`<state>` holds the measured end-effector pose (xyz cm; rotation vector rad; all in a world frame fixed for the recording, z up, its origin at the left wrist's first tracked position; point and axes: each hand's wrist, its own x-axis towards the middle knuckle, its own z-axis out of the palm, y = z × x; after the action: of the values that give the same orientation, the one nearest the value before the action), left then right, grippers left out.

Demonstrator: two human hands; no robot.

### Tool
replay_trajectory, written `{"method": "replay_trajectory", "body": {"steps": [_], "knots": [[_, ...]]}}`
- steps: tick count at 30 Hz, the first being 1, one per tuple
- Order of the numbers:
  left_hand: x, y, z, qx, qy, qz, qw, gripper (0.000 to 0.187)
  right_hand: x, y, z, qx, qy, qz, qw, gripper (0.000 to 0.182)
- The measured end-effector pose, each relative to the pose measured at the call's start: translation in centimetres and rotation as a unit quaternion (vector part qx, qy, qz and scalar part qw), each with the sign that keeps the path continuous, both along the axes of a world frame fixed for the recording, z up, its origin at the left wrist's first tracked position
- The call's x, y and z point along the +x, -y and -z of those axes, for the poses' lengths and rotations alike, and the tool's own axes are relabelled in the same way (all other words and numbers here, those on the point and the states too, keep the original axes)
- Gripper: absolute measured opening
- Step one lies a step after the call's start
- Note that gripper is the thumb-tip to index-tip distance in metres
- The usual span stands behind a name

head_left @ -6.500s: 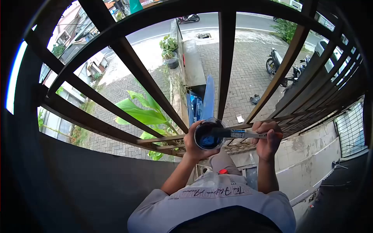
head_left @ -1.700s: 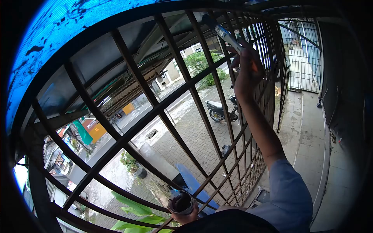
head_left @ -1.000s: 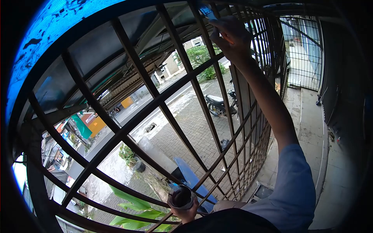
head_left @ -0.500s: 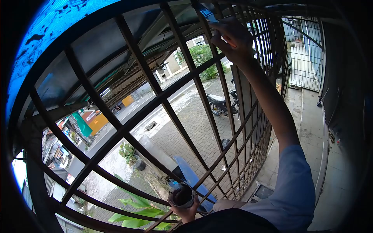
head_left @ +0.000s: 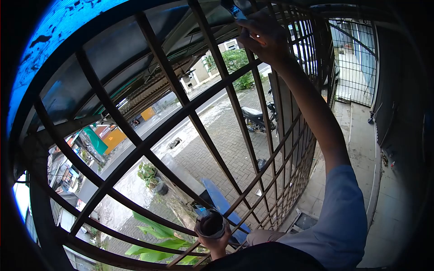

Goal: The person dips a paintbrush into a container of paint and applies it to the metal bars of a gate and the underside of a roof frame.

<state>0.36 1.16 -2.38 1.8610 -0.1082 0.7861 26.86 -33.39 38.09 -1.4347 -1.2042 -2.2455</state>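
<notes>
My right hand [head_left: 266, 39] is raised high against the upper part of the brown metal grille [head_left: 156, 49]. Its fingers are closed around a paintbrush [head_left: 236, 11], whose blue-looking part shows above the fingers; the bristle end is dark and hard to make out beside a bar. Low in the view, my left hand [head_left: 216, 245] grips a small open container [head_left: 211, 225] from below and around its side. The inside of the container looks dark, and its rim is rough. It stands upright close to the lower bars.
A blue panel [head_left: 221, 198] and green leaves [head_left: 156, 246] show beyond the lower bars. Outside are a potted plant [head_left: 148, 175], a parked motorcycle [head_left: 257, 118] and a paved yard [head_left: 203, 158]. A tiled walkway [head_left: 357, 144] runs along the right toward a mesh gate [head_left: 355, 63].
My right hand has shifted slightly up and to the left with the paintbrush. My left hand stays in nearly the same place with the container.
</notes>
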Motion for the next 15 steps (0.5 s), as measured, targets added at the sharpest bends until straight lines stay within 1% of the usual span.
{"method": "replay_trajectory", "body": {"steps": [1, 2, 4, 5, 6, 8, 9, 11, 13, 15], "knots": [[0.5, 0.3, 0.2, -0.017, 0.046, -0.031, 0.998, 0.089, 0.0, 0.3, -0.3, 0.019, 0.025, 0.007, 0.999, 0.038], [0.8, 0.4, 0.3, -0.035, 0.092, -0.061, 0.993, 0.089, -0.1, 0.4, -0.2, 0.02, 0.025, 0.005, 0.999, 0.038], [0.9, 0.4, 0.2, -0.036, 0.093, -0.062, 0.993, 0.089, -0.8, 0.6, 0.5, 0.032, 0.016, -0.021, 0.999, 0.037], [0.8, 0.5, 0.3, -0.04, 0.093, -0.061, 0.993, 0.088, -1.1, 0.6, 1.3, 0.045, -0.023, -0.016, 0.999, 0.037], [0.8, 0.5, 0.3, -0.04, 0.093, -0.061, 0.993, 0.088, -1.2, 0.3, 1.1, 0.045, -0.023, -0.016, 0.999, 0.037], [1.0, 0.5, 0.4, -0.051, 0.101, -0.053, 0.992, 0.088, -1.2, -0.4, 0.6, 0.005, -0.018, -0.024, 1.0, 0.038], [0.7, 0.4, 0.3, -0.051, 0.1, -0.052, 0.992, 0.088, -0.7, -0.4, 0.3, 0.0, -0.025, 0.007, 1.0, 0.037], [-0.1, 0.1, -0.2, -0.039, 0.019, 0.002, 0.999, 0.09, -0.3, 0.0, -0.1, 0.019, -0.027, 0.008, 0.999, 0.038], [0.1, -0.1, 0.1, -0.028, 0.027, -0.001, 0.999, 0.09, -0.7, -0.1, -0.3, 0.04, -0.028, 0.006, 0.999, 0.038], [0.0, -0.1, 0.2, -0.02, 0.036, -0.003, 0.999, 0.09, -1.6, 0.1, -0.1, 0.015, 0.012, -0.027, 0.999, 0.035]]}}
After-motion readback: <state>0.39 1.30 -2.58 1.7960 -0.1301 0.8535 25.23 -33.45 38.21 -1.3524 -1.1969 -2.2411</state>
